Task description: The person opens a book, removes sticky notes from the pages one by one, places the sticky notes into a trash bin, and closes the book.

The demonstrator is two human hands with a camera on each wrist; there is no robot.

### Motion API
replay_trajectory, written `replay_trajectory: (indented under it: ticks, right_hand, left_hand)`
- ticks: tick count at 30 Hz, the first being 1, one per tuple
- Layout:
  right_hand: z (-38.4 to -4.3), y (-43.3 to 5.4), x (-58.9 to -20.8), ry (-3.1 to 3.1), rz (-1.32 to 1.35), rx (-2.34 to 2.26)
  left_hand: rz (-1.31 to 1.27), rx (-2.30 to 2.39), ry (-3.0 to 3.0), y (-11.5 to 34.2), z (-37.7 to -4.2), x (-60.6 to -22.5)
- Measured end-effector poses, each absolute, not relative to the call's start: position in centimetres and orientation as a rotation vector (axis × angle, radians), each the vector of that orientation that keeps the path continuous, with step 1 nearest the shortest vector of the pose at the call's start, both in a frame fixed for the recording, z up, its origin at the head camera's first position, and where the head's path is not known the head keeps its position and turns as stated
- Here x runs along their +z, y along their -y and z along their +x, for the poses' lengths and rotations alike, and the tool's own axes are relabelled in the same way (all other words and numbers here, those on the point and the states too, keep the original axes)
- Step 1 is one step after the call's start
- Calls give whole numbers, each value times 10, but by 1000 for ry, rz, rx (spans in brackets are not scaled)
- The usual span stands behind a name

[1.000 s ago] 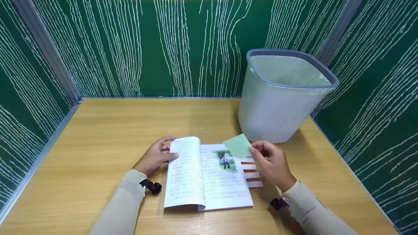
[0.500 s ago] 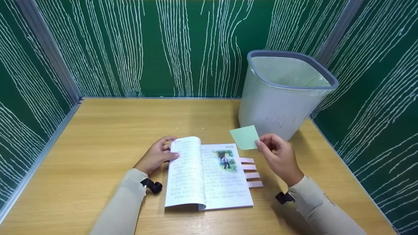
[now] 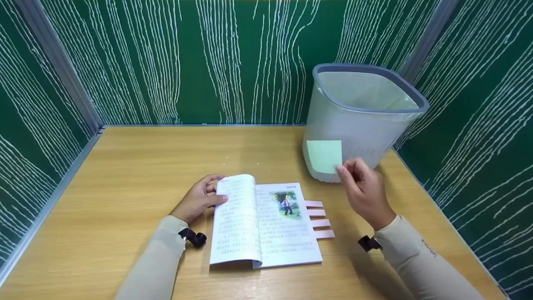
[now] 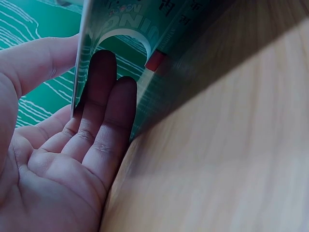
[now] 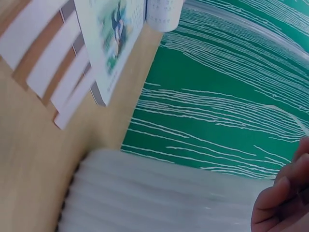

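An open book (image 3: 287, 246) lies on the table, its left pages raised and curved. My left hand (image 3: 195, 204) holds the book's left side, thumb on the page and other fingers behind; the left wrist view shows these fingers (image 4: 108, 116) under the cover. Between thumb and fingertips, my right hand (image 3: 368, 196) pinches a pale green sticky note (image 3: 325, 156) by its lower right corner. The note is held up, overlapping the bin in the head view. Several pink paper tabs (image 3: 320, 223) stick out from the book's right edge. In the right wrist view the note is hidden.
A whitish bin (image 3: 362, 129) with a grey-blue rim and a clear liner stands at the table's back right. Green walls with white wavy lines (image 3: 283, 62) enclose the wooden table (image 3: 137, 175). Tiny white specks lie behind the book.
My right hand has moved away from the page, up and to the right, carrying the green sticky note towards the bin's front. My left hand has stayed on the book.
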State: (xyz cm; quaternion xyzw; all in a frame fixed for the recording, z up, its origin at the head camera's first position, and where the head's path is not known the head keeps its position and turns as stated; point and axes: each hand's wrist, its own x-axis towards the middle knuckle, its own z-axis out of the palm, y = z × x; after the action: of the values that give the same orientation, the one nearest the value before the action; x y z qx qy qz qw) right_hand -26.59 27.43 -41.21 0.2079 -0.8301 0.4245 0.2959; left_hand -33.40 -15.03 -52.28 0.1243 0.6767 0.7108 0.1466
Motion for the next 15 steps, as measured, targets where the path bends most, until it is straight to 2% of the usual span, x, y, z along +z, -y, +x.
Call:
replay_trajectory:
  ticks: [15]
  right_hand:
    - [-270, -275, -388, 2190, 550, 955]
  left_hand:
    - [360, 2039, -1959, 150, -334, -522]
